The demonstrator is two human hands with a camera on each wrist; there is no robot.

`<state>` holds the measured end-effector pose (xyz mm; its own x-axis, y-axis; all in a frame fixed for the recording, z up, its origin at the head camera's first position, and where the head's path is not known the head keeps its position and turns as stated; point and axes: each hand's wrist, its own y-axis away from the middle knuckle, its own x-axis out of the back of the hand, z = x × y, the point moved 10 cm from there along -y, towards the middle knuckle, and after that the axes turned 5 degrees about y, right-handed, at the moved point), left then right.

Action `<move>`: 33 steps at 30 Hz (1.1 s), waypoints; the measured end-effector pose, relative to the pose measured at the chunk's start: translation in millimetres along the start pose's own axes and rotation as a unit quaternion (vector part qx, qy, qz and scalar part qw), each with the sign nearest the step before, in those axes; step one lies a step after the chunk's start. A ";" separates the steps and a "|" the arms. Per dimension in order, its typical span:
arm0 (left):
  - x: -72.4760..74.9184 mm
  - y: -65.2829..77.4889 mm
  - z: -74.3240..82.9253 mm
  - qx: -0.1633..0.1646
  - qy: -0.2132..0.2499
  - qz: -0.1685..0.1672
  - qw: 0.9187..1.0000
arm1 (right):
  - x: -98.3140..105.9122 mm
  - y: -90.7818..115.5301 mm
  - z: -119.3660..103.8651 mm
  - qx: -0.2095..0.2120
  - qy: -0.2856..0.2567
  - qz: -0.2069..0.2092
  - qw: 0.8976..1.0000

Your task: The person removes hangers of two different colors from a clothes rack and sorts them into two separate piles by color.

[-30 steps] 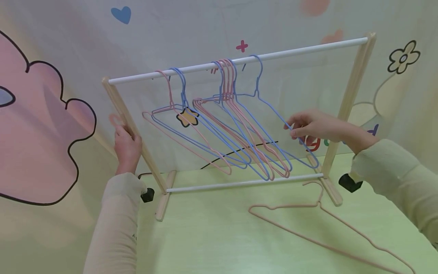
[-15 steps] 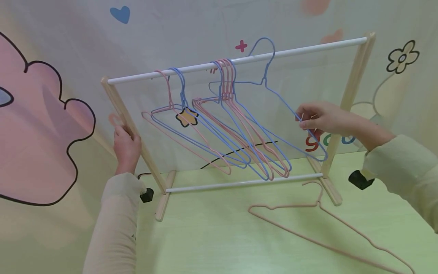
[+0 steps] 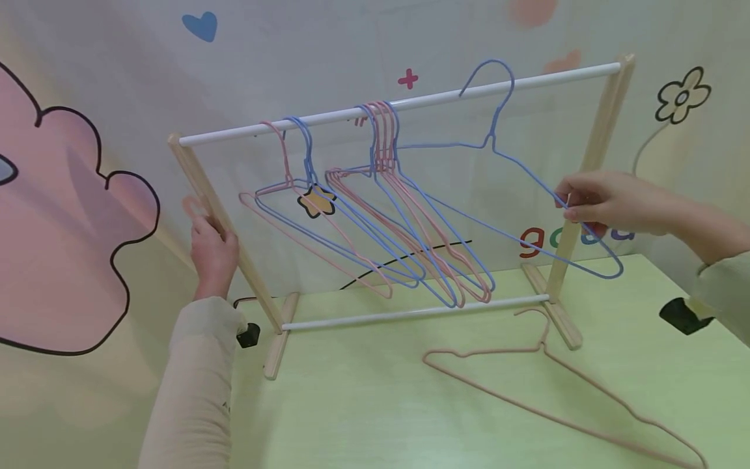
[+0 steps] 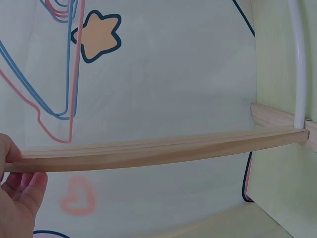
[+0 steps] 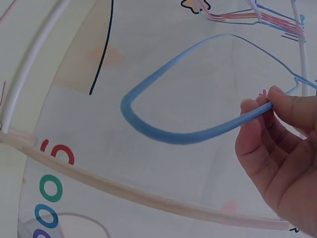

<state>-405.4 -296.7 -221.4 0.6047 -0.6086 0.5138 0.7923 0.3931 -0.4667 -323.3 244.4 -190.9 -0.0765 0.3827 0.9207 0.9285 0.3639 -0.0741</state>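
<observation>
My left hand (image 3: 215,254) grips the left wooden post (image 3: 255,280) of a small clothes rack; in the left wrist view the thumb and fingers lie on either side of that post (image 4: 138,156). With thumb and fingertips, my right hand (image 3: 621,202) pinches the sloping shoulder of a blue hanger (image 3: 494,127). Its hook rises above the white top rail (image 3: 562,77), the tip overlapping the rail. Seen from the right wrist, the hanger's rounded end (image 5: 178,139) sticks out past the fingers. Along the rail's middle hang several pink and blue hangers (image 3: 385,163), bunched together.
Farther left on the rail are a pink hanger (image 3: 287,163) and blue ones (image 3: 308,163). Another pink hanger (image 3: 541,344) lies on the pale green table (image 3: 351,404). The right post (image 3: 603,130) stands behind the held hanger, with a cartoon-printed curtain (image 3: 328,52) at the back.
My right hand has shifted rightward with the blue hanger, whose hook lifted from the rail and now sits higher and farther right. My left hand keeps its grip on the post.
</observation>
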 end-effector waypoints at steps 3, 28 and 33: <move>0.6 0.2 0.9 -0.003 0.000 0.003 1.000 | 1.3 7.1 3.0 0.021 0.008 0.005 1.000; 2.3 -0.2 2.8 -0.010 -0.002 0.012 1.000 | -65.4 30.4 44.9 0.002 -0.044 -0.065 0.997; 3.3 -0.3 1.9 -0.014 -0.007 0.020 1.000 | -87.3 29.2 46.9 0.018 -0.090 -0.086 0.992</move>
<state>-403.5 -297.5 -218.2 0.6369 -0.5836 0.5038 0.7650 0.3975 -0.5067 -306.5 261.5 -291.4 -0.2989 0.4570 0.8377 0.8829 0.4656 0.0609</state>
